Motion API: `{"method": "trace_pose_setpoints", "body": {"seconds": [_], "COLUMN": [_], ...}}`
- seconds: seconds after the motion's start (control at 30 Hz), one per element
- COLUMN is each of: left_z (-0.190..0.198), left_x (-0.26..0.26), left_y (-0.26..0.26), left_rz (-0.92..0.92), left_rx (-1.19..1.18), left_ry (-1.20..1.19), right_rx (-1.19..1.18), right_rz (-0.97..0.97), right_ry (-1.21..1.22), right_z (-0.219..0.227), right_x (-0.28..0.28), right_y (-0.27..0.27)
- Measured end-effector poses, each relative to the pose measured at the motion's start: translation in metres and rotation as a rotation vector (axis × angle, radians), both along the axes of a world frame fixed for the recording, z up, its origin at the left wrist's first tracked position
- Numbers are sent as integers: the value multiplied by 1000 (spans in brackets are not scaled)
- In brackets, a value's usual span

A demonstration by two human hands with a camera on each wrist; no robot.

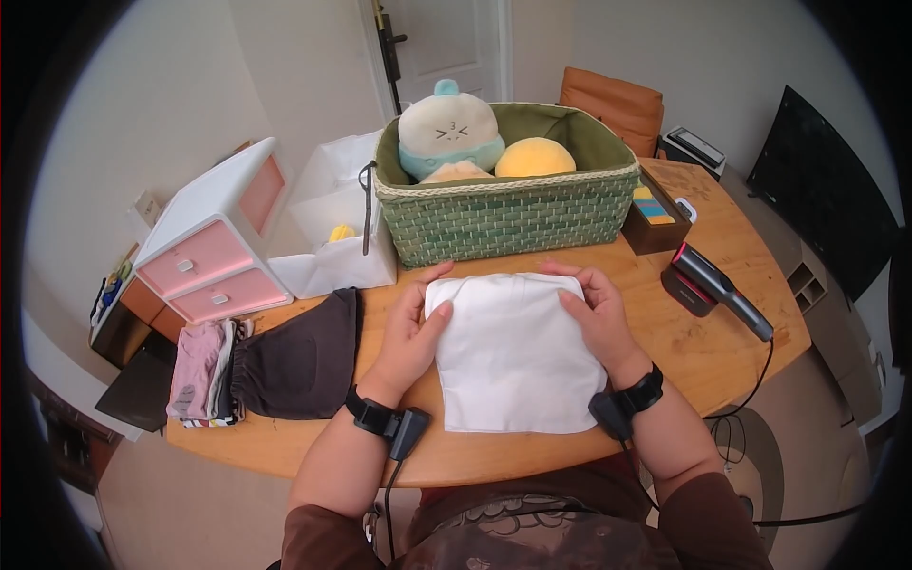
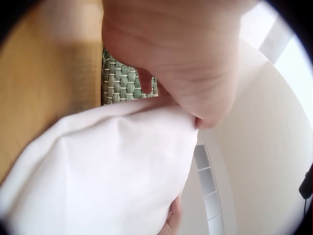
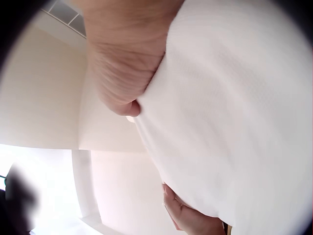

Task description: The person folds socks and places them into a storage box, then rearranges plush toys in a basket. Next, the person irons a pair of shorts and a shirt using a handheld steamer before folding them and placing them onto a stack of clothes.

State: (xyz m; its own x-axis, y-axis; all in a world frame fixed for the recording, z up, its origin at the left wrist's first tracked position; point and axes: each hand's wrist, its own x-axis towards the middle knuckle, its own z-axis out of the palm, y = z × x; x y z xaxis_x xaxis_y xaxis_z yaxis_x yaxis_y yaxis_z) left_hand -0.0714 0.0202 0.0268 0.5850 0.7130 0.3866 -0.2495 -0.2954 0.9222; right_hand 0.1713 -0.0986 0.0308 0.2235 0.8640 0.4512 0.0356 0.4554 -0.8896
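A white cloth point(image 1: 518, 356), folded into a rough rectangle, hangs between both hands over the front of the table. My left hand point(image 1: 410, 328) pinches its upper left corner, thumb on the near face and fingers behind. At the upper right corner my right hand point(image 1: 603, 318) grips it the same way. The left wrist view shows the cloth point(image 2: 117, 166) with layered folds along one edge. In the right wrist view the left hand's fingers point(image 3: 188, 215) show at the far corner. Dark folded shorts point(image 1: 302, 361) lie left of the left hand.
Behind the cloth stands a green woven basket point(image 1: 508, 223) with plush toys. A pink-and-white drawer unit point(image 1: 214, 256), a white bag point(image 1: 332, 271) and folded clothes point(image 1: 198, 366) are at left. To the right lie a handheld steamer point(image 1: 722, 290) with its cord and a brown box point(image 1: 655, 236).
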Motion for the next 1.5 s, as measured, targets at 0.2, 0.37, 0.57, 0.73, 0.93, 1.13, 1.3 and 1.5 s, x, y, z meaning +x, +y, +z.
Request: {"method": "trace_pose_setpoints", "body": {"seconds": [0.2,0.37,0.57,0.73,0.93,1.13,1.3,1.5], "left_z": [2,-3,-5,-7,-22,-8,10,2], "left_x": [0,1,5,8,2,-3,1,5], "left_y": [-8,-4,2,5,22,15,-7,-21], "left_rz": [-10,18,36,41,62,304,243,38], "left_rx": [-71,-64,-138,-286,-217,51,802,816], "left_ry": [-13,-14,27,115,243,418,527,813], "right_rx": [4,-61,-111,-332,-424,-195,-14,-144], "right_rz": [61,-14,-115,-73,-178,-337,-173,64], "right_ry": [183,164,183,234,-45,-623,-1166,-1258], "right_z": [-4,-7,-4,-13,-34,3,16,4], "right_x": [-2,-2,-4,9,18,6,-12,-30], "right_y": [1,0,5,13,18,-1,-11,-14]}}
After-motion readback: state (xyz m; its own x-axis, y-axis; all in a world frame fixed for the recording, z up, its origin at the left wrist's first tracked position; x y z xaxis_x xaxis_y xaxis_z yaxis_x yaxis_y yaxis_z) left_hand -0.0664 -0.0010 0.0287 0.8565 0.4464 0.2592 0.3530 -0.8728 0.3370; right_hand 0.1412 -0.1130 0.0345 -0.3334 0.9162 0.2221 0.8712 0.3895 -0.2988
